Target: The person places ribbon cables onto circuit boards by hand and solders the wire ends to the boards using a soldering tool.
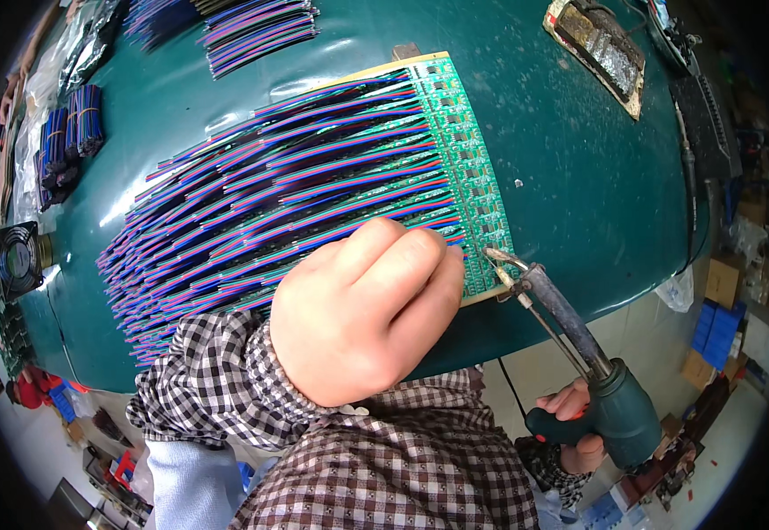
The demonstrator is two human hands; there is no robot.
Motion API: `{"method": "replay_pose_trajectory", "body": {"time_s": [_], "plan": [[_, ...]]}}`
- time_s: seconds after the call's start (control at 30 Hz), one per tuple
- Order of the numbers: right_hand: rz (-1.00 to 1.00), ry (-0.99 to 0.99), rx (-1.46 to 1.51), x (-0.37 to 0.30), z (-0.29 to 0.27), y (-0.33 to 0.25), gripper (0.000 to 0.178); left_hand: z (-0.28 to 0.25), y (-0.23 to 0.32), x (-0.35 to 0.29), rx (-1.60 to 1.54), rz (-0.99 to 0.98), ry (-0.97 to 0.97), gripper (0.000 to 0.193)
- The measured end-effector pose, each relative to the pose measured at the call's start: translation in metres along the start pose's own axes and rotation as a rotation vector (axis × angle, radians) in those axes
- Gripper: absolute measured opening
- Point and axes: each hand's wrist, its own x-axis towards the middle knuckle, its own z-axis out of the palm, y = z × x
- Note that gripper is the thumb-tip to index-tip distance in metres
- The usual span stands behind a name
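A green circuit board panel (468, 150) lies on the table with rows of ribbon wires (314, 159) in red, blue, green and black running left from it. My left hand (362, 309) is closed over the near wires by the board's lower corner; its fingertips and what they pinch are hidden under the hand. My right hand (572, 420) grips the handle of a dark green soldering gun (618, 415). The gun's metal tip (496, 254) reaches the near right part of the board, close to my left fingers. Whether the tip touches the board I cannot tell.
Bundled wires (71, 132) lie at the far left, with more loose wires (261, 35) at the back. A small fan (22, 256) stands by the left edge. A dirty solder tray (601, 53) sits back right, near a black box (707, 124). The green tabletop (570, 203) curves along its near edge.
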Motion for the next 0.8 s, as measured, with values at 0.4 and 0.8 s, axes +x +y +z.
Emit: {"method": "replay_pose_trajectory", "body": {"time_s": [0.4, 0.8], "plan": [[-0.14, 0.177, 0.152, 0.009, 0.015, 0.003, 0.044, -0.002, 0.003, 0.0, 0.044, 0.027, -0.046, 0.036], [-0.131, -0.084, 0.093, -0.002, -0.009, 0.019, 0.085, -0.002, 0.004, 0.0, 0.024, 0.032, -0.076, 0.037]]}}
